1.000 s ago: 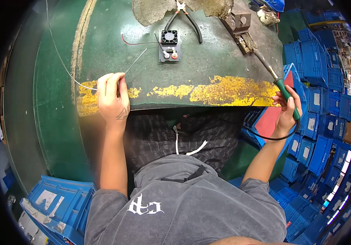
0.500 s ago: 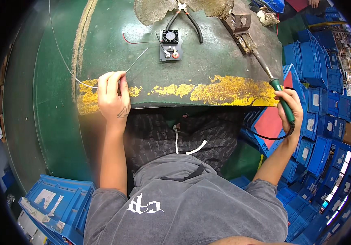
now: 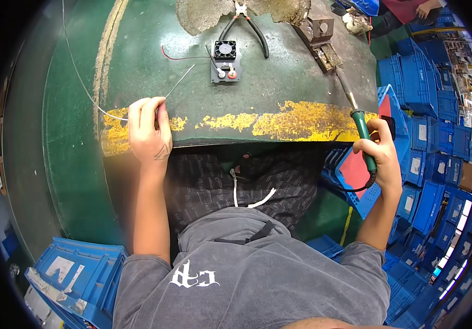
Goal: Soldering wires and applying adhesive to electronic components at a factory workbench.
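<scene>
My left hand (image 3: 148, 131) rests on the front edge of the green table (image 3: 280, 77), pinching a thin solder wire (image 3: 180, 82) whose free end points toward a small black fan on a grey board (image 3: 225, 61). The wire's long tail (image 3: 77, 71) curves off to the left. My right hand (image 3: 381, 159) grips the green handle of a soldering iron (image 3: 357, 109) at the table's right edge; its metal tip points up toward a soldering stand (image 3: 324, 46). Red and black leads (image 3: 184, 57) trail from the fan board.
Black-handled pliers (image 3: 249, 27) lie at the back on a worn patch. Worn yellow paint (image 3: 280, 118) marks the table's front edge. Blue plastic crates (image 3: 428, 126) crowd the right side and lower left (image 3: 77, 279). Another person's hand (image 3: 425, 8) shows at the top right.
My right hand has lifted the soldering iron slightly up and inward along the table's right edge. My left hand and the wire have stayed in place.
</scene>
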Available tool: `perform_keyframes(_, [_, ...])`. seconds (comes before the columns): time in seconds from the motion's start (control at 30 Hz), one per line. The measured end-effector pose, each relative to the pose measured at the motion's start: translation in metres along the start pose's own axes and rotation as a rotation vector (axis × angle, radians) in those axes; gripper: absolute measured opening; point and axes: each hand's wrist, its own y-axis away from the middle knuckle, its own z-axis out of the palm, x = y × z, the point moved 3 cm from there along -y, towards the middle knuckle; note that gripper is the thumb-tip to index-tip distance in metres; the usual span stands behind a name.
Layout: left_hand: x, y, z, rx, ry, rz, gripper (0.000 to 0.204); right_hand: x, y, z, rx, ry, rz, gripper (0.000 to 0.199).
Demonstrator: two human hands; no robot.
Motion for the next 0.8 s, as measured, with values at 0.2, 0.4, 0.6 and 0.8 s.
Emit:
perform_keyframes(0.2, [0.0,0.0,0.0,0.009,0.018,-0.022,0.016,0.024,0.025,0.004,0.404,-0.349,-0.016,0.008])
perform_keyframes(0.4, [-0.002,0.002,0.0,-0.013,0.013,0.013,0.018,0.057,0.064,0.034,0.614,-1.211,-0.05,0.014])
perform_keyframes(0.6, [-0.002,0.006,0.001,0.012,0.112,-0.021,0.017,0.073,0.076,0.069,0.827,-1.727,-0.016,0.035])
perform_keyframes(0.8, [0.003,0.004,-0.002,0.006,0.071,-0.016,0.017,0.061,0.065,0.084,0.696,-1.909,-0.068,0.033])
